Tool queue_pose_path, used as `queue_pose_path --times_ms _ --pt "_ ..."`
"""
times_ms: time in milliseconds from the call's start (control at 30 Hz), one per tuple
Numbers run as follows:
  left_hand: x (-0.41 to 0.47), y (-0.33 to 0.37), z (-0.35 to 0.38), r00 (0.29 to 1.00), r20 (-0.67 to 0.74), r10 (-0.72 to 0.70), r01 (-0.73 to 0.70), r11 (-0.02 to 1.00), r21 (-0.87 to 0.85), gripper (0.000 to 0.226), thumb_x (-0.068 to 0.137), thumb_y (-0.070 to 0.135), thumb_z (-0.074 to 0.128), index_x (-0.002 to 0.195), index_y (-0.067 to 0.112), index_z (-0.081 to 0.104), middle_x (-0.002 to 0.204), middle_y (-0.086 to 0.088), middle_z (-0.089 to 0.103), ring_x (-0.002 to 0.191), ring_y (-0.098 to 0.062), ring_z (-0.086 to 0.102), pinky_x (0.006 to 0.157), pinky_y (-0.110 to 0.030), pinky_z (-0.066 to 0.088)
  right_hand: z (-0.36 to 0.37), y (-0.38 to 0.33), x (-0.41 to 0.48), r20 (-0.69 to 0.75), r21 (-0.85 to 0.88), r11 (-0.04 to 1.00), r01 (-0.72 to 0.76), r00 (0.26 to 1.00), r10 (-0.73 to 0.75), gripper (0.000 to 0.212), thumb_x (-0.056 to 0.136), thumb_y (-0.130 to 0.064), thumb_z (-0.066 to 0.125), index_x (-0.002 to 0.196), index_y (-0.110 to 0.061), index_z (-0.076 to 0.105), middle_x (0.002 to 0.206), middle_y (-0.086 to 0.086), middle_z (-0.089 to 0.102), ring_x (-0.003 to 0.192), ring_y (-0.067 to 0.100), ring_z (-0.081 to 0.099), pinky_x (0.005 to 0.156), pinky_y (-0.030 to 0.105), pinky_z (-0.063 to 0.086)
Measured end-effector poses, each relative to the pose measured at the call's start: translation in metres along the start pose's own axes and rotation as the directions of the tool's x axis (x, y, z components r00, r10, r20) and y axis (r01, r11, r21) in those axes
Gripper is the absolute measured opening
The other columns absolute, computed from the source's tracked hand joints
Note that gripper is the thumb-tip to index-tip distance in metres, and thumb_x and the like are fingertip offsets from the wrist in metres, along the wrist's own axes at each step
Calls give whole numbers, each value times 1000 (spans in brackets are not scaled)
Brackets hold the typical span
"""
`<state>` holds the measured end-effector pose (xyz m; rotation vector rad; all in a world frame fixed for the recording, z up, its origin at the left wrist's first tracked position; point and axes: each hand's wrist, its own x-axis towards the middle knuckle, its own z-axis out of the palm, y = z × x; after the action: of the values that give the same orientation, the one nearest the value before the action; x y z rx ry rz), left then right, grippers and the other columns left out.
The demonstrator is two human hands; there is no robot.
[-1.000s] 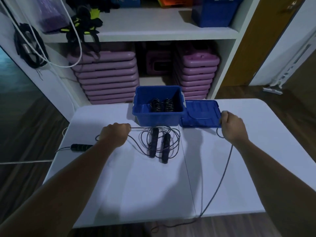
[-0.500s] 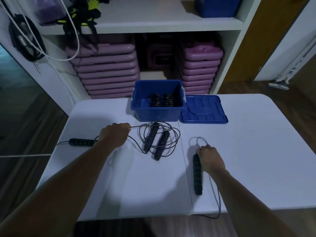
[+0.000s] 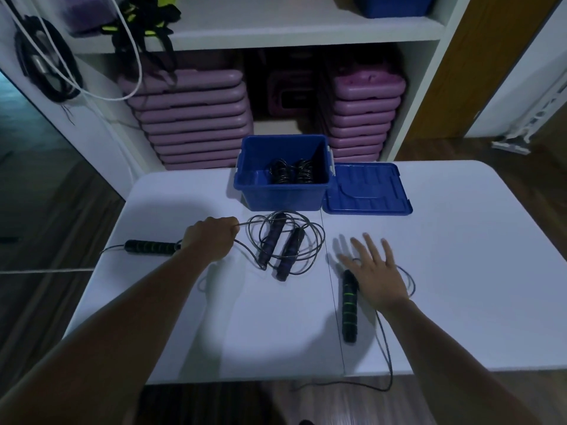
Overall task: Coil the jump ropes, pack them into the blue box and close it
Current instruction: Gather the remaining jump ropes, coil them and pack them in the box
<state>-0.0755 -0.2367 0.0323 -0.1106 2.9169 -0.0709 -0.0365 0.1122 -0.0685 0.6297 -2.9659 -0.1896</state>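
Left hand (image 3: 211, 240) gripped the green-banded rope (image 3: 349, 305) by its cord near the bench (image 3: 460, 271) left edge. Right hand (image 3: 376, 271) lay flat, fingers spread, gripping nothing. We logged a packed rope (image 3: 291, 171) inside the blue box (image 3: 282, 197) at the far edge, the purple-handled rope (image 3: 285, 243) loosely coiled outside, and the lid (image 3: 368, 191) off.

The white tabletop (image 3: 460, 256), seamed down its middle, carried a blue box (image 3: 282, 198) at the far centre, with its lid (image 3: 368, 191) lying flat against the box's right side. Just in front lay a loosely coiled rope (image 3: 317, 240) with two purple handles. A black handle (image 3: 150, 247) with green rings lay near the left edge. A second handle (image 3: 349, 308) lay just right of the seam, and its cord (image 3: 387, 342) trailed off the near edge.
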Motion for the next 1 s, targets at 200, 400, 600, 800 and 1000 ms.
queue_pose_path --times_ms 200,400,600,800,1000 --pt "0 2 0 1000 1 -7 7 1000 -11 39 106 41 24 119 26 57 105 -11 66 81 -27 49 76 -36 43 -8 20 3 263 79 983 168 947 -183 33 83 -40 68 115 -33 67 108 -3 67 115 22 59 107 38 35" --pt "3 3 1 1000 0 -21 21 999 -30 39 106 41 24 119 27 57 104 -11 66 81 -28 50 75 -36 42 -9 24 -1 302 38 974 -223 932 202 45 92 -60 45 108 -21 62 104 -1 62 95 22 58 83 35 40" --pt "6 -3 -5 990 -53 -131 128 990 -52 28 105 28 33 117 21 57 104 -10 65 83 -29 55 74 -37 42 -22 31 7 419 -59 895 -443 802 425 39 90 -52 47 106 -19 59 101 1 64 97 23 56 87 38 38" --pt "7 -2 -1 991 -31 -132 129 988 -89 35 106 33 27 123 19 55 110 -13 64 85 -29 53 75 -38 42 -29 26 13 522 24 727 -686 629 576 26 87 -44 49 96 -21 54 88 0 61 85 24 56 82 37 33" --pt "13 3 7 995 66 -80 91 977 -193 35 104 38 33 124 25 59 120 -12 63 105 -36 59 92 -43 46 -39 21 31 616 49 691 -721 567 547 36 76 -41 62 103 -18 54 91 1 53 95 25 49 86 39 33"
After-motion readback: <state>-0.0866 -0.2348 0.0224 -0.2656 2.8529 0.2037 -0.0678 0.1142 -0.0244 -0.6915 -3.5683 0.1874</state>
